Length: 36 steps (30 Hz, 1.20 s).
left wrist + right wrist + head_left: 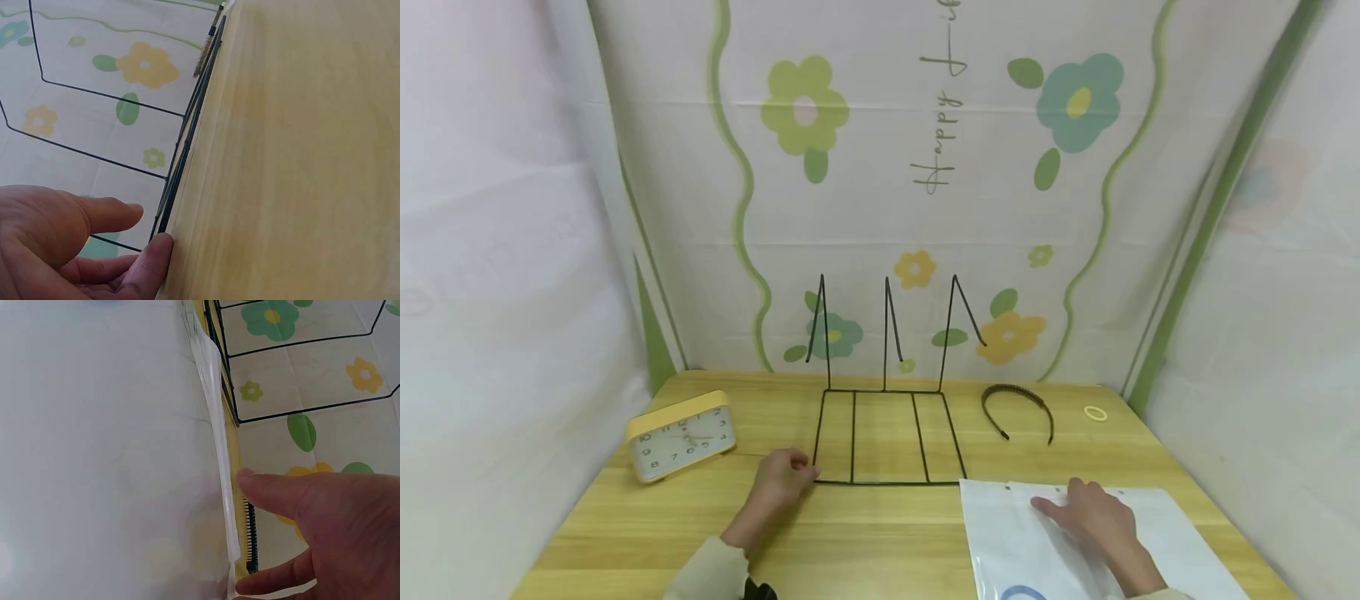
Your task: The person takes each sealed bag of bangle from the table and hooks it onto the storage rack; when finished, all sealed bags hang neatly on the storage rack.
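Observation:
A black wire rack (887, 482) lies with its base on the wooden table and its three bent prongs rising at the back. My left hand (781, 479) is at the rack's front left corner. In the left wrist view a fingertip (159, 247) touches the base wire, while the thumb (115, 214) stands apart from it. On the right, a white plastic bag (1000, 517) lies flat at the table's front. Over its top edge rests my right hand (1093, 517), thumb spread to the left. The right wrist view shows its thumb (272, 490) and fingers near the bag's edge.
A yellow alarm clock (677, 450) leans back at the left. Behind the bag lie a dark headband (1018, 389) and a small pale yellow ring (1096, 407). Part of a blue round mark (1022, 590) shows on the bag. Printed cloth walls (865, 208) enclose the table.

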Each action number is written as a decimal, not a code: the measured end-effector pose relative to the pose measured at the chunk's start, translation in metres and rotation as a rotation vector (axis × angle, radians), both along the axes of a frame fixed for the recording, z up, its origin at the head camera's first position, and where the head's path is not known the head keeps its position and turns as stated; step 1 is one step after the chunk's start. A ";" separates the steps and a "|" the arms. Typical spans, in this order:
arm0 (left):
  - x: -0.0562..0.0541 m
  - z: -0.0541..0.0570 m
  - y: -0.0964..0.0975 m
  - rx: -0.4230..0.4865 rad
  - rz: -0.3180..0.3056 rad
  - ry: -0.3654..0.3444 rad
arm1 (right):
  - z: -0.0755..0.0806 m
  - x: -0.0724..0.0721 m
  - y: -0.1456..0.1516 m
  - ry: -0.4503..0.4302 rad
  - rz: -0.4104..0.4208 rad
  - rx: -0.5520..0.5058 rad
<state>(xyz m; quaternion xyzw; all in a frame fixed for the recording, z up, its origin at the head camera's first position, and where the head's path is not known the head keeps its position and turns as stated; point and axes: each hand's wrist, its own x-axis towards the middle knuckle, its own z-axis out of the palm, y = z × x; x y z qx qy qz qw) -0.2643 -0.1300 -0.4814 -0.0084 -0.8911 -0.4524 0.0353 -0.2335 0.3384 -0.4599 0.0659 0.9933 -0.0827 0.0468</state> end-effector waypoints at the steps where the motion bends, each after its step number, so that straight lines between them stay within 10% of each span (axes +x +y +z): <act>1: 0.000 0.000 0.001 0.000 0.008 0.002 | -0.001 0.000 0.000 0.002 -0.007 -0.007; 36: -0.013 -0.013 0.008 0.119 0.023 -0.040 | -0.017 -0.005 -0.010 0.149 -0.025 -0.139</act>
